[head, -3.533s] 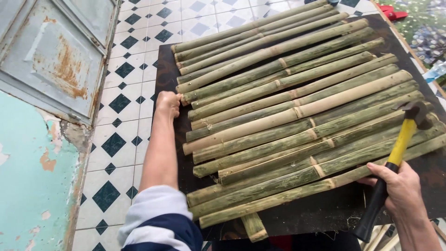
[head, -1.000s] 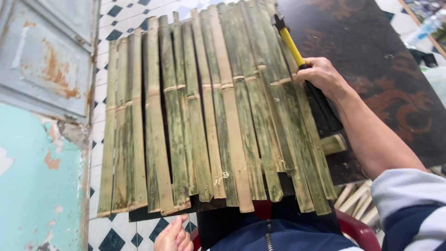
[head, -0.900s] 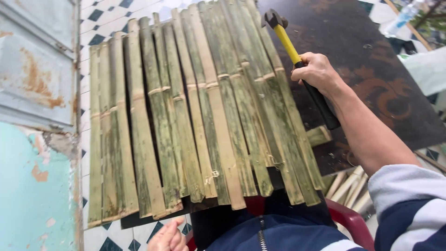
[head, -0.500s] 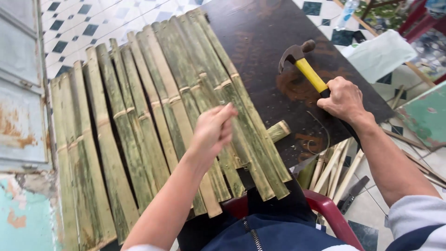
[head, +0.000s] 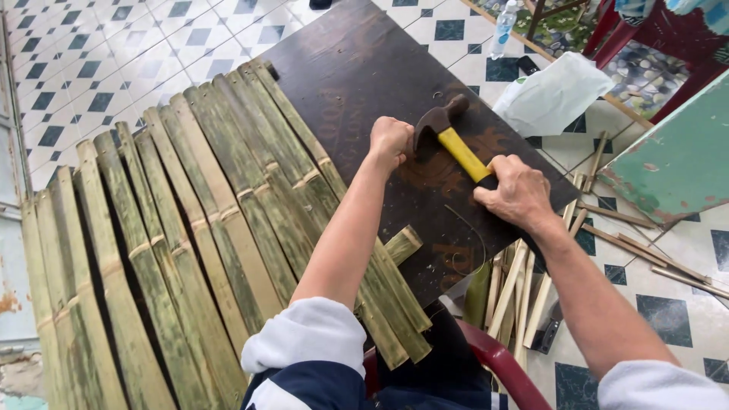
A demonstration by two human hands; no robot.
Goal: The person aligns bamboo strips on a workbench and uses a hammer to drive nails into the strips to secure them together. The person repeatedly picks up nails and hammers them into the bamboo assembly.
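on the dark board (head: 357, 68), right hand (head: 516, 190) grips yellow-handled claw hammer (head: 453, 142); left hand (head: 389, 142), a closed fist, pinches something unseen beside its head, best kept steady.

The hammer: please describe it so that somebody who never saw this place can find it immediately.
Find the large dark wooden board on the tiled floor, with a mat of green bamboo slats over its left part. On its bare right part, the right hand grips the hammer, the left hand fisted beside its head. Its bright yellow handle and dark metal head set it apart from the pale bamboo strips nearby.
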